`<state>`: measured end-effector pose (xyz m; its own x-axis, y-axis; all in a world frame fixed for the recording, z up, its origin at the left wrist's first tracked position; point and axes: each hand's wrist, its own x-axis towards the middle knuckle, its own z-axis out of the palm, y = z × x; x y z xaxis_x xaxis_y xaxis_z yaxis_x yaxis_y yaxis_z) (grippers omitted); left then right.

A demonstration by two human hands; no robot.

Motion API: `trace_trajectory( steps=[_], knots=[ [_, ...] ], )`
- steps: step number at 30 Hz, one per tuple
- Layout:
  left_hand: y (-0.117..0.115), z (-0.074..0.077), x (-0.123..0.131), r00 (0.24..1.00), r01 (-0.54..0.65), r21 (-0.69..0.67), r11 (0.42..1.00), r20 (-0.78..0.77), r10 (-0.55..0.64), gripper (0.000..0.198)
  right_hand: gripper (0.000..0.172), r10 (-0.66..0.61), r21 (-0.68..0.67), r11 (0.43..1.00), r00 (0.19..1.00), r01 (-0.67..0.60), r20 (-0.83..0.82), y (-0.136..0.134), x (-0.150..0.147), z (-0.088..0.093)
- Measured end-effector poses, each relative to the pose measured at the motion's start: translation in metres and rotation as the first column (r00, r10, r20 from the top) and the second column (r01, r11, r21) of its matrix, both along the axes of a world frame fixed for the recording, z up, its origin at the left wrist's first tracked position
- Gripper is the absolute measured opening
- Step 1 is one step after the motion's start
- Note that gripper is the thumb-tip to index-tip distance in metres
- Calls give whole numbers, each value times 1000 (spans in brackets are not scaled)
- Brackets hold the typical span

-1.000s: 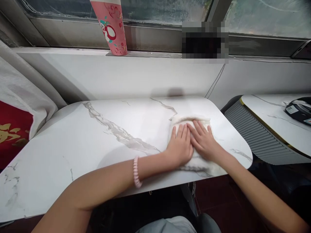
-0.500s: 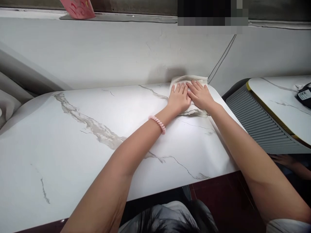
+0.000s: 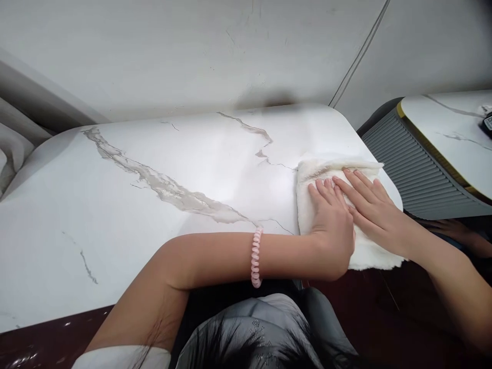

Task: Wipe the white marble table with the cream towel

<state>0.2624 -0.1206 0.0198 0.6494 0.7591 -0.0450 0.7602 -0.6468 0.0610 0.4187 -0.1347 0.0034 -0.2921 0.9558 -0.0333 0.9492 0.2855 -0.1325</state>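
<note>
White, fluffy rectangular cloth (image 3: 367,252): spread at the right end of the long white table with grey marble veining (image 3: 223,159), its near side hanging past the near right corner. Left hand (image 3: 332,225): palm down on the cloth, fingers extended toward the far edge, wrist sharply bent. Right hand (image 3: 374,212): laid flat beside and against the left, fingers extended, pointing toward the far left. Grip: both hands uncurled, bearing on the cloth from above. Left elbow bent, forearm running along the near edge; pink coiled band (image 3: 255,258) around it. Right forearm enters from the lower right. Beyond the right end: a second white marble-patterned table with gold trim (image 3: 474,148). Behind the far edge: white wall (image 3: 172,56).
</note>
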Motion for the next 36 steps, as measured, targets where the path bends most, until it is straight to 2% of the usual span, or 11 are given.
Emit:
trace_trajectory(
  steps=[2, 4, 7, 12, 14, 17, 19, 22, 27, 32, 36],
  knots=[
    [14, 1, 11, 1000, 10, 2, 1000, -1, -10, 63, 60, -27, -12, 1000, 1000, 27, 7, 16, 10, -1],
    [42, 2, 25, 1000, -11, -12, 1000, 25, 11, 64, 60, -83, -21, 996, 996, 83, 27, 46, 19, 1],
    [100, -2, 44, 997, -60, -50, 997, 36, 62, 64, 59, -163, -19, 986, 985, 164, 63, 105, 28, 4],
    [190, -18, 54, 981, -89, -69, 994, 168, 99, 63, 57, -159, 38, 987, 987, 158, 30, 191, 30, 3],
    [211, -22, 51, 974, -78, -62, 995, 210, 89, 63, 58, -161, 63, 985, 987, 160, 7, 214, 30, -1],
    [225, -21, 44, 979, -93, -49, 994, 176, 100, 62, 57, -170, 106, 980, 985, 171, -24, 232, 30, -7],
    [221, -18, 41, 983, -98, -29, 995, 151, 102, 62, 57, -180, 142, 973, 983, 181, -21, 231, 30, -9],
    [201, -14, 35, 985, -78, 16, 997, 153, 75, 59, 58, -201, 159, 968, 979, 195, 26, 209, 26, -9],
    [125, -7, 9, 998, -43, 106, 993, 48, 38, 59, 58, -149, 118, 983, 988, 142, 49, 129, 2, -4],
    [34, 1, -52, 989, -2, 150, 989, -143, 24, 61, 56, -46, 146, 988, 998, 39, 42, 45, -54, -9],
    [0, -2, -112, 984, -58, 167, 984, -157, 85, 60, 57, 73, 147, 986, 997, -75, 20, 21, -114, -12]
  ],
)
